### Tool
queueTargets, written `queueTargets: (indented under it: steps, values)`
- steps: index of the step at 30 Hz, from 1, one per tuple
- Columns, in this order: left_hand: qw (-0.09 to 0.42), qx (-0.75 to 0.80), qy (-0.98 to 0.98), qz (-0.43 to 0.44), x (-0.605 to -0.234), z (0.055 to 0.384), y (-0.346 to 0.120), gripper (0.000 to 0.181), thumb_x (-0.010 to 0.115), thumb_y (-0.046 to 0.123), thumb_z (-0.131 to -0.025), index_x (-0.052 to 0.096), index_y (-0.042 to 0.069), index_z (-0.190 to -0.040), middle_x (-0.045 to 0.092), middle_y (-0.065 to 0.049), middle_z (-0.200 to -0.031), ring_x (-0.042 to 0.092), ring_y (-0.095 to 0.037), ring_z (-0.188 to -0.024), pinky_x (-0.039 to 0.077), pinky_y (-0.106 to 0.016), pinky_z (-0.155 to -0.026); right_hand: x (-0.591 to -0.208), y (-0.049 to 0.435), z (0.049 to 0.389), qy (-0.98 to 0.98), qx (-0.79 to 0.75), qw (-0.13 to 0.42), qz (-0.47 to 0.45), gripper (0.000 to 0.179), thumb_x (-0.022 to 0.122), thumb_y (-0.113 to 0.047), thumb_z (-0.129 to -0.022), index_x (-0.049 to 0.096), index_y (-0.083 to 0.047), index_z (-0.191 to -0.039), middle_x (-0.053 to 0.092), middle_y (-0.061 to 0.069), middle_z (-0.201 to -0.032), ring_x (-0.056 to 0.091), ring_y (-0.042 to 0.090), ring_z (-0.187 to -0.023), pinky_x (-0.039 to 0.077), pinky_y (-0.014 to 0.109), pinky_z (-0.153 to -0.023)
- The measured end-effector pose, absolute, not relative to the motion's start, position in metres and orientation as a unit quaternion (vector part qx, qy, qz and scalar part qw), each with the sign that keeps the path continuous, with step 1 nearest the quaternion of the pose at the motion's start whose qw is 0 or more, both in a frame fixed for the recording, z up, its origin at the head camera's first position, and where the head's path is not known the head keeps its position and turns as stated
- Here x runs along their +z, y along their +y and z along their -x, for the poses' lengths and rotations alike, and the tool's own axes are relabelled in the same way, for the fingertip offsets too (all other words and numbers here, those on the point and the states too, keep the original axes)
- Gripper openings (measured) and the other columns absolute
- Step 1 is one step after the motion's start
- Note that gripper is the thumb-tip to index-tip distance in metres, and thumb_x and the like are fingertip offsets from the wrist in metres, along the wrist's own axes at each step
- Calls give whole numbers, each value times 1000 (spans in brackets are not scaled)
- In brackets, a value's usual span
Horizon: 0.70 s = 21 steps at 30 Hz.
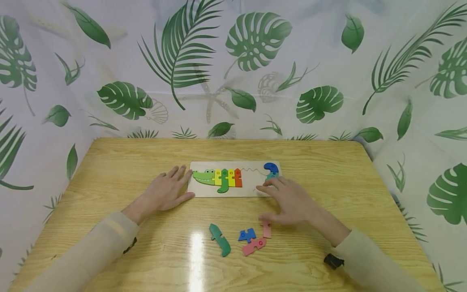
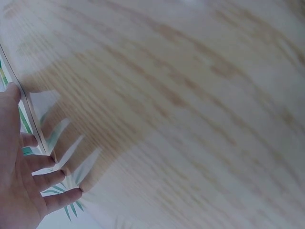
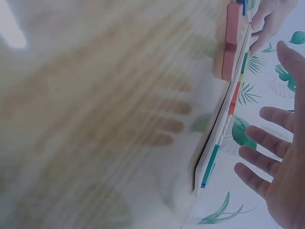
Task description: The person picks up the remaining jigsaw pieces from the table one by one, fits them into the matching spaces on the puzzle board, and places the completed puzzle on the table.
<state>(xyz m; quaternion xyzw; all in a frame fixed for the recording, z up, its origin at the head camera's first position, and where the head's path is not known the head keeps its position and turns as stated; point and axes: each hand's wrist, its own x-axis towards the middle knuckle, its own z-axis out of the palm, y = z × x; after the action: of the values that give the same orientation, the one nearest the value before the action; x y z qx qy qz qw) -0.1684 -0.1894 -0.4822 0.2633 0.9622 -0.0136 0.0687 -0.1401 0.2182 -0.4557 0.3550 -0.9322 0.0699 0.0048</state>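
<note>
A wooden crocodile puzzle board lies flat on the table. On its left part sit the green head, yellow and green body pieces, and an orange-red piece. At its right end is a dark blue tail piece, with a teal piece beside it partly covered in the head view. My left hand holds the board's left end between thumb and spread fingers. Above the board's right end, my right hand hovers with fingers apart and nothing in them. Its thumb overlaps a pink piece.
Loose on the table nearer me are a teal leg piece, a blue piece and another pink piece. A leaf-printed cloth hangs behind the wooden table and along both its sides.
</note>
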Motion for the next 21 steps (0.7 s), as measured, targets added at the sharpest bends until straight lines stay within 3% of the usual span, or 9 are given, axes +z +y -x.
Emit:
queueTargets:
  steps: [21]
  values:
    - [69,-15,961,-266,-480,168,-189,79,43,60,-109,32,6,-166,34,-26,-169,39,-46,-155,48,-63,-114,-464,235,114,-930,69,-31,-359,86,67,-81,-84,64,-20,-145,67,2,-134,62,23,-122,56,47,-100]
